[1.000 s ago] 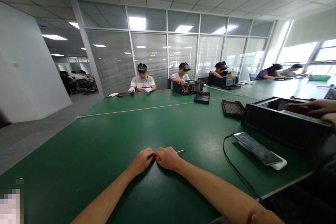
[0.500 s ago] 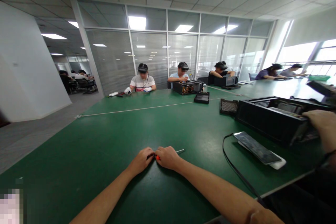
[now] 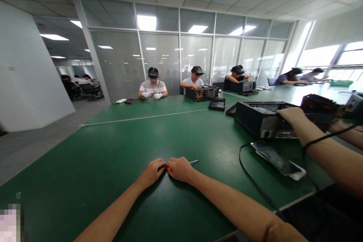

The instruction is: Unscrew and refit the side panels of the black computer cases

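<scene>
My right hand (image 3: 180, 169) rests on the green table (image 3: 119, 140), its fingers wrapped round a screwdriver (image 3: 194, 162). The thin metal shaft sticks out to the right behind the hand, and a bit of red-orange handle shows at the fingertips on the left. Close beside it lies my left hand (image 3: 154, 171), fingers curled and closed at the tips. Something small and dark shows between the two hands; whether the left fingers grip it is hidden.
A co-worker's arm (image 3: 326, 145) reaches from the right onto a black computer case (image 3: 252, 121). Nearer lies a phone (image 3: 276, 159) on a white object, with a black cable (image 3: 252, 177) beside it. Across the table, people work at other cases (image 3: 202, 93); a black tray-like part (image 3: 217, 104) lies there.
The co-worker on the right has turned and shifted the computer case leftward. Across the table, a gloved person has brought both hands together. My hands stay in place.
</scene>
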A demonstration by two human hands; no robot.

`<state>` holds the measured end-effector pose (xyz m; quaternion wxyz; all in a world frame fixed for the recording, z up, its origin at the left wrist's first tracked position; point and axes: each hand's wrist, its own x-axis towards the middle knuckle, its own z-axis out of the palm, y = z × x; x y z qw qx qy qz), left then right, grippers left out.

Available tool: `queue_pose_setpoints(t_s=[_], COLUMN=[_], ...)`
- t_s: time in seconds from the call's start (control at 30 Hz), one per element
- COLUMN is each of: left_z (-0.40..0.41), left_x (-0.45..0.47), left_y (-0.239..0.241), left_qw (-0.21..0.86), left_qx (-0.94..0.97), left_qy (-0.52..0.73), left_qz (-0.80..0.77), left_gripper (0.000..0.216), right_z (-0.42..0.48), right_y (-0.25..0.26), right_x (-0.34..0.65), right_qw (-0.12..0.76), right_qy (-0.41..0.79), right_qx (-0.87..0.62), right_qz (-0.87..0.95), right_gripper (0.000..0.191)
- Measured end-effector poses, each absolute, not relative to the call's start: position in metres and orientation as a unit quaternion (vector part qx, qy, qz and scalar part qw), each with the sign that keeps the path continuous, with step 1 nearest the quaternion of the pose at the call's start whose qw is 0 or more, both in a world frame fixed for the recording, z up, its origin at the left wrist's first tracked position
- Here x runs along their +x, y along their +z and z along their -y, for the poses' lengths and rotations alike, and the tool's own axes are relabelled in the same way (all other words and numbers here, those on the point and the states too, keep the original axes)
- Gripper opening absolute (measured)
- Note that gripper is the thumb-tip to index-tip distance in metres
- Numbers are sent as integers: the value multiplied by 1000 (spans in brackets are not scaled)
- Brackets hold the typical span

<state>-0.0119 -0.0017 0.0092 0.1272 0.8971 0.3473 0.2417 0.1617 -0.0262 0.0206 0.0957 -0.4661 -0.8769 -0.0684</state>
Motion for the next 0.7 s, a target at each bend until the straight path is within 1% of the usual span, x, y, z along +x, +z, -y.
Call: queue_pose_setpoints(t_s=[0.47,0.7], left_z=[0,-7], left_x=[-13,-18], left_y=[9,12], left_qw=[137,152], left_qx=[892,834], left_qy=[256,314], left_qz=[-347,-427], left_gripper=[20,22], right_z=[26,36], right_y=[18,23], right_x=[164,163], right_qw=[108,106], right_qy=[-74,-79], right_qx=[-460,-446], right_qz=[878,885], right_gripper=[27,28])
